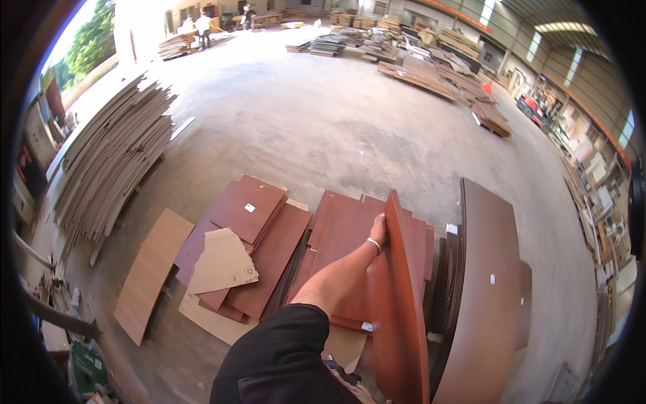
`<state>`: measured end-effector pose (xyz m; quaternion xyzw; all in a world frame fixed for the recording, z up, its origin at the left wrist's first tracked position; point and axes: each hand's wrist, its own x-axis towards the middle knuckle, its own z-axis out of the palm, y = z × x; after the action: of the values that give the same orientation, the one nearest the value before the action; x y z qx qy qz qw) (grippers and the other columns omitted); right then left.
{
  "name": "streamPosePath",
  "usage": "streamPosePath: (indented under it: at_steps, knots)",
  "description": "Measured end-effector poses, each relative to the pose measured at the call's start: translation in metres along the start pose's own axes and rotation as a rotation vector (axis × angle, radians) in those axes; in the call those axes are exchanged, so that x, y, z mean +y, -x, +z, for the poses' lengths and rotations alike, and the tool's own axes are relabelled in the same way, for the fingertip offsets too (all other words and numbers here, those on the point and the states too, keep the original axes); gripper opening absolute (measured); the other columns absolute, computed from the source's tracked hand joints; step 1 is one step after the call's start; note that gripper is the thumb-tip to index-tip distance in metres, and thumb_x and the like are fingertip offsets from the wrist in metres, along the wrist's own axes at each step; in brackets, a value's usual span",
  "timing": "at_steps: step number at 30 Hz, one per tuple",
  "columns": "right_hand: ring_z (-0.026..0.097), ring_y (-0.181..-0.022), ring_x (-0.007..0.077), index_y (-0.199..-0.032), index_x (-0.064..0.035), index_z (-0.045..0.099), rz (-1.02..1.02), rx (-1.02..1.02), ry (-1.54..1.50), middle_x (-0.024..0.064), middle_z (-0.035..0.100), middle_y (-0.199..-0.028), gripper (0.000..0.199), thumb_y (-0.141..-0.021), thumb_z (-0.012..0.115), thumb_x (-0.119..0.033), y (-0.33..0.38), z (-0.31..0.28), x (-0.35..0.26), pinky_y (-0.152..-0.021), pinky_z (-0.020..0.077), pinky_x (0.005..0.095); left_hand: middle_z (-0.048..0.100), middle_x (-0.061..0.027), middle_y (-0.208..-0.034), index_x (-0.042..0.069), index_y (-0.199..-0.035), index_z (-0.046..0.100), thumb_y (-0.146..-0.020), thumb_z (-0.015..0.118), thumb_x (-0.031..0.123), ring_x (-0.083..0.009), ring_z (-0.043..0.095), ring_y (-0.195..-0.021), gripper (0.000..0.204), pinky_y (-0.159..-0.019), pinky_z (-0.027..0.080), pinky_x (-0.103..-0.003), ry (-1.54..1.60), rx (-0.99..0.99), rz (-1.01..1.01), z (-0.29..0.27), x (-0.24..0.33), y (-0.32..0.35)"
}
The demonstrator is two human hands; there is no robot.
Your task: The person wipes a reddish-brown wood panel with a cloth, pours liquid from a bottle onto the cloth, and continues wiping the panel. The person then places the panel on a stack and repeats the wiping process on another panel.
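My left hand, with a thin bracelet at the wrist, grips the upper edge of a tall reddish-brown board that stands on its edge in front of me. The arm comes up from a black sleeve at the lower middle. Behind the upright board lies a flat stack of matching reddish-brown boards on the concrete floor. My right hand is out of sight.
Left of the stack lie more reddish boards, a cardboard piece and a light wooden panel. A long brown panel lies to the right. A tall pile of pale sheets stands far left. Distant board stacks and people are at the back.
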<state>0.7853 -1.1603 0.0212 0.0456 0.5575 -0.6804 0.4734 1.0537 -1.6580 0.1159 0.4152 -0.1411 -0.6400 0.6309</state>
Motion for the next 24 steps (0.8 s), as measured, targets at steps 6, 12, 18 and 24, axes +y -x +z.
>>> streamPosePath:
  at_steps: [6, 12, 18, 24]
  knots:
    - [0.069, -0.101, 0.0357, -0.142, -0.0068, 0.056, 0.136, -0.14, -0.195, 0.0198, 0.065, -0.125, 0.042, -0.107, 0.055, -0.029, 0.031, -0.062, 0.051, -0.087, 0.0583, 0.0443, 0.068, -0.0059, -0.109, 0.015, -0.122, 0.065, -0.102, 0.042, 0.069, -0.0201, 0.064, -0.098, 0.062, -0.086, 0.052, -0.04, -0.191, -0.375, -0.264, -0.036, 0.027, 0.082]
    - [0.064, -0.118, 0.0302, -0.133, -0.0115, 0.049, 0.398, -0.191, -0.034, 0.0154, 0.06, -0.134, 0.026, -0.108, 0.045, -0.011, 0.09, 0.026, 0.042, -0.098, 0.0559, 0.0477, 0.059, -0.0099, -0.134, 0.009, -0.155, 0.036, -0.101, 0.063, 0.017, -0.0225, 0.055, -0.127, 0.061, -0.107, 0.047, -0.041, -0.332, -0.393, -0.061, -0.061, 0.038, 0.326]
    - [0.055, -0.13, 0.0295, -0.144, -0.0173, 0.04, 0.356, -0.213, -0.134, 0.0106, 0.053, -0.142, 0.05, -0.1, 0.049, 0.003, 0.12, 0.086, 0.105, -0.109, 0.0481, 0.0508, 0.066, -0.0112, -0.112, -0.003, -0.123, 0.053, -0.091, 0.061, -0.006, -0.0193, 0.066, -0.097, 0.034, -0.089, 0.055, -0.033, -0.786, -0.125, 0.038, -0.176, 0.072, 0.326]
    - [0.058, -0.118, 0.0366, -0.134, -0.0107, 0.031, 0.651, 0.029, 0.046, 0.0151, 0.051, -0.133, 0.046, -0.097, 0.056, 0.0, 0.106, 0.075, 0.191, -0.088, 0.0519, 0.0644, 0.071, -0.0135, -0.103, -0.009, -0.111, 0.063, -0.094, 0.067, 0.007, -0.023, 0.067, -0.088, 0.023, -0.081, 0.053, -0.037, -0.93, 0.326, -0.168, -0.383, 0.055, 0.291]
